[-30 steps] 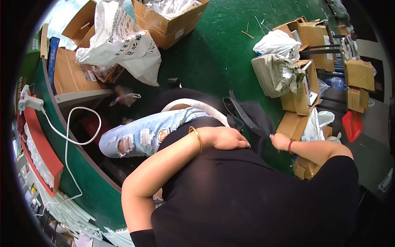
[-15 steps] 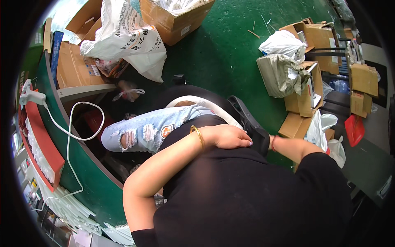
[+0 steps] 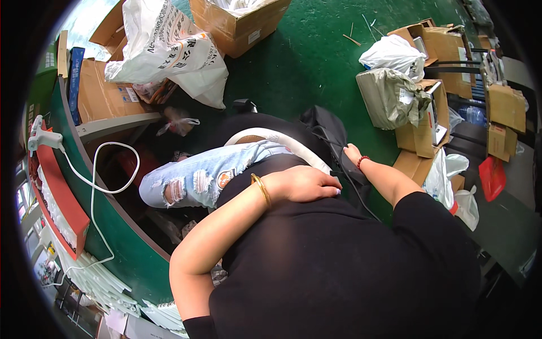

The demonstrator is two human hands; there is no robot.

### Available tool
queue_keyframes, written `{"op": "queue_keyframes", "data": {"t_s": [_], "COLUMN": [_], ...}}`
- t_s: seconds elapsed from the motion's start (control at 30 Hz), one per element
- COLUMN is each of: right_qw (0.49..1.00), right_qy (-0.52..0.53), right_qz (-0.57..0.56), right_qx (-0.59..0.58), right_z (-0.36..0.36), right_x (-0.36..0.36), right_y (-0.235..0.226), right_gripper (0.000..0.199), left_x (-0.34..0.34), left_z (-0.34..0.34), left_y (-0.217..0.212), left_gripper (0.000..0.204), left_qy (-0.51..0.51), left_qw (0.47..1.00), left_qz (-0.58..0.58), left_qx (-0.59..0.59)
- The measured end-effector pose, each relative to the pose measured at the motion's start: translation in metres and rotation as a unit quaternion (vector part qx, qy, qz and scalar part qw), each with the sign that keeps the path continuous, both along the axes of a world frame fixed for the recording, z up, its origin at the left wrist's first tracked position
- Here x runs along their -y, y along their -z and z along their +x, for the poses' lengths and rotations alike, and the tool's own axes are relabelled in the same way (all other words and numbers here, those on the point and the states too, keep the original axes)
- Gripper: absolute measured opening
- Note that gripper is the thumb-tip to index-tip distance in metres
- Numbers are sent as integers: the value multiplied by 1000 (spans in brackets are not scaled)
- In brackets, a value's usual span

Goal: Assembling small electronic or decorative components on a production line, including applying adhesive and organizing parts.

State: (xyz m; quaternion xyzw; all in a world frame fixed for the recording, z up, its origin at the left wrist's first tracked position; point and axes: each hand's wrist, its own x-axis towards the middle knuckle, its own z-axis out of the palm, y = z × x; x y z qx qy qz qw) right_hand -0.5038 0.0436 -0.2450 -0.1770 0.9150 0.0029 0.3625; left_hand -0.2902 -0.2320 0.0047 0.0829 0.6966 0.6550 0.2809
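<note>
My left hand, with a gold bangle at its wrist, lies across the front of my black shirt, fingers stretched out and nothing visible in them. Out to the right, my right hand wears a red beaded bracelet. Its fingers are closed on the edge of a soft black bag, beside my lap. A thin dark cord or strap runs from the bag down toward my shirt. Next to the bag, a white curved band arches over my ripped jeans.
At left, a green-topped table carries a white glue gun with a looping cord, a red box and white strips. A cardboard box and white sack stand ahead. Several cartons and bags line the right.
My right hand has moved forward and come into view, gripping the black bag. The bag has shifted forward and its shape has changed. My left hand has barely moved.
</note>
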Motion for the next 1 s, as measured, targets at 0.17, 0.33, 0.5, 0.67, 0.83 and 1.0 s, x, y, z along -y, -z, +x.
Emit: {"op": "queue_keyframes", "data": {"t_s": [0.17, 0.33, 0.5, 0.67, 0.83, 1.0], "right_qw": [976, 966, 946, 913, 920, 927], "right_qy": [-130, -70, -3, 70, 106, 150], "right_qz": [123, 110, 97, 80, 79, 96], "right_qx": [126, 225, 311, 394, 369, 331], "right_z": [-11, -14, -14, -19, -33, -27], "right_x": [1, -4, -10, -11, 34, 19], "right_y": [14, 5, 0, -9, -45, -25], "right_gripper": [22, 21, 19, 19, 17, 18], "left_x": [0, 1, 2, 7, 8, 7], "left_z": [3, 4, -1, 0, 3, 3], "left_y": [3, -1, -1, -5, -4, -5], "left_gripper": [43, 44, 44, 45, 44, 44], "left_qy": [-14, -20, -23, -18, -21, -26], "left_qw": [1000, 1000, 1000, 999, 999, 999], "left_qz": [0, 1, -10, -14, -12, -13], "left_qx": [2, 11, 18, 25, 24, 13]}}
